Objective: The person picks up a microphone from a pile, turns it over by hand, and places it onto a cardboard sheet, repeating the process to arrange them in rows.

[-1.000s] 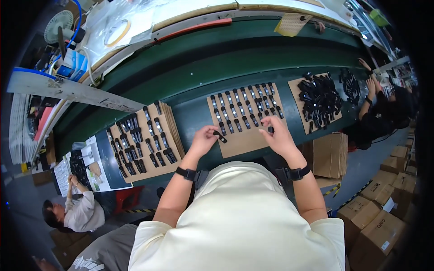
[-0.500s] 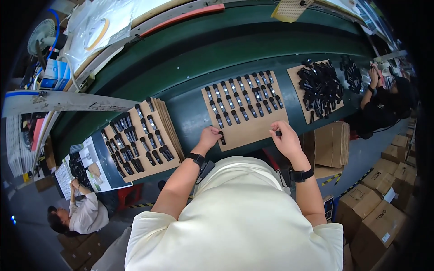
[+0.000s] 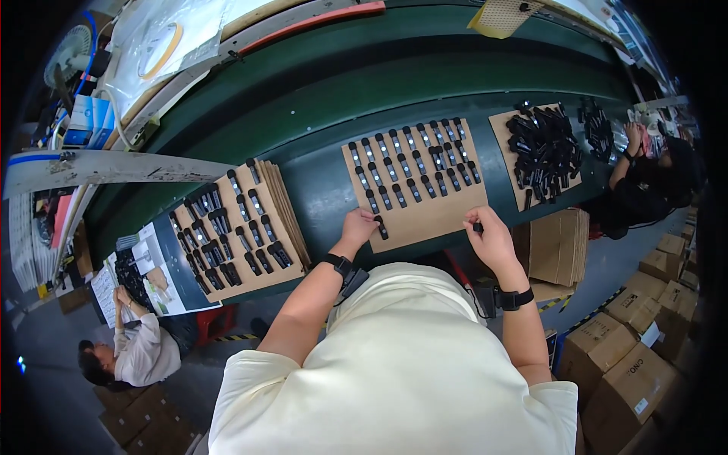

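A flat cardboard sheet (image 3: 425, 220) lies before me, with several small black microphones (image 3: 419, 161) in rows on its far part. At the sheet's left near side, my left hand (image 3: 357, 230) pinches a small black microphone (image 3: 382, 228) at its edge; this one lies just below the nearest row. My right hand (image 3: 491, 240) hovers over the sheet's right near edge, its fingers curled round another microphone (image 3: 478, 227), of which only the dark end shows.
To the left, a stack of cardboard sheets (image 3: 292, 227) bears more microphones. A heaped pile of black microphones (image 3: 542, 144) covers a sheet at the right. One co-worker (image 3: 660, 178) sits at the far right, another (image 3: 140, 345) at the lower left. Cartons (image 3: 633, 379) stand on the floor at right.
The view has shifted slightly. My left fingers have drawn a little back from the near-left microphone, so more of it shows. My right hand keeps its microphone in nearly the same place.
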Demonstrator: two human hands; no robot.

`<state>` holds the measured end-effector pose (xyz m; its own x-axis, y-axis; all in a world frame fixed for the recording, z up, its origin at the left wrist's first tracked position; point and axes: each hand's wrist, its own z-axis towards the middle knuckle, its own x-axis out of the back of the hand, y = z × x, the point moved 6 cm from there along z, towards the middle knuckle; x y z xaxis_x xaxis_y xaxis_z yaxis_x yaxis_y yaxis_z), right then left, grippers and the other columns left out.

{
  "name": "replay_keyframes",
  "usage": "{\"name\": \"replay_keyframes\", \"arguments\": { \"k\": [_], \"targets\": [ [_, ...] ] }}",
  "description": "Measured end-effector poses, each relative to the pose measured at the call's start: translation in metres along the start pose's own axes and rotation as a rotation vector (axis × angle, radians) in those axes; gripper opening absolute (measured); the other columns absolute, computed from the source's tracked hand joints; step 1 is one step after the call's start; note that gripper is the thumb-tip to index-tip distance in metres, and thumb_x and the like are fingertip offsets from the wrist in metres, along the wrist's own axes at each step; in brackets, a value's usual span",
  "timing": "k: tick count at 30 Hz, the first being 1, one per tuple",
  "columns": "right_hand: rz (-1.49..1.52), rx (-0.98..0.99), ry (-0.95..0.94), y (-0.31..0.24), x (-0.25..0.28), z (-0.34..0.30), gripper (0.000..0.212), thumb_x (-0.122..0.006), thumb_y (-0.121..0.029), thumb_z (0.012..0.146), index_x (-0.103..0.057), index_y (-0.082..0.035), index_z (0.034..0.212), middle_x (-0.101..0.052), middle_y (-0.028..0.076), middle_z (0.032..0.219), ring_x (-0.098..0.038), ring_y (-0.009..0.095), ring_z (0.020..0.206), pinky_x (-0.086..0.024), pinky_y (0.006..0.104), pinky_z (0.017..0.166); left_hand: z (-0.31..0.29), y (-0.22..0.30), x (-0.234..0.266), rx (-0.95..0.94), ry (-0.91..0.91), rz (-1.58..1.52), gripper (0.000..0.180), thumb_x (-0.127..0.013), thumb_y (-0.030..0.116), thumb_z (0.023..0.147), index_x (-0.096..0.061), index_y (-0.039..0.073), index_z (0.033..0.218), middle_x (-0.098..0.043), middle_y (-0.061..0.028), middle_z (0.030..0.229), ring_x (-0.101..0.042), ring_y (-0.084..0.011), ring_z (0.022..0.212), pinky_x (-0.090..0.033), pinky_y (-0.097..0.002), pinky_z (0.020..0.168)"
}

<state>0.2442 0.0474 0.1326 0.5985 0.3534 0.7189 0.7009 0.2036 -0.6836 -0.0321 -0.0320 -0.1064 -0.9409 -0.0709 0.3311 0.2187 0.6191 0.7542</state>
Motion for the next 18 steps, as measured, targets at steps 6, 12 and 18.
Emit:
{"name": "replay_keyframes", "arguments": {
  "k": [6, 12, 18],
  "targets": [
    [0.048, 0.020, -0.021, -0.003, 0.003, 0.007, 0.014, -0.063, -0.004, 0.086, -0.057, -0.001, 0.098, -0.058, 0.013, 0.089, -0.061, 0.024, 0.081, -0.048, 0.0315, 0.073, -0.005, 0.011, 0.008, 0.009, 0.046, 0.106, 0.027, -0.080, 0.010, 0.071, -0.064, -0.003, 0.088, -0.069, -0.0118, 0.081, -0.068, -0.0190, 0.075, -0.054, -0.0306, 0.069],
    [0.497, 0.003, -0.148, -0.039, -0.010, 0.026, 0.022, -0.054, -0.017, 0.095, -0.057, 0.001, 0.108, -0.061, 0.010, 0.102, -0.059, 0.020, 0.100, -0.045, 0.0307, 0.088, -0.025, 0.065, 0.035, -0.214, 0.064, -0.025, 0.026, -0.076, 0.011, 0.077, -0.063, -0.002, 0.094, -0.069, -0.0099, 0.085, -0.067, -0.0170, 0.077, -0.054, -0.0303, 0.070],
    [0.902, 0.341, -0.234, -0.140, -0.007, 0.044, 0.037, -0.053, -0.030, 0.097, -0.054, 0.001, 0.118, -0.057, 0.012, 0.116, -0.053, 0.019, 0.114, -0.042, 0.0334, 0.096, -0.146, 0.244, 0.061, -0.406, -0.445, -0.745, 0.021, -0.068, 0.007, 0.086, -0.062, -0.002, 0.104, -0.067, -0.0062, 0.098, -0.062, -0.0123, 0.090, -0.051, -0.0283, 0.082]
  ]
}}
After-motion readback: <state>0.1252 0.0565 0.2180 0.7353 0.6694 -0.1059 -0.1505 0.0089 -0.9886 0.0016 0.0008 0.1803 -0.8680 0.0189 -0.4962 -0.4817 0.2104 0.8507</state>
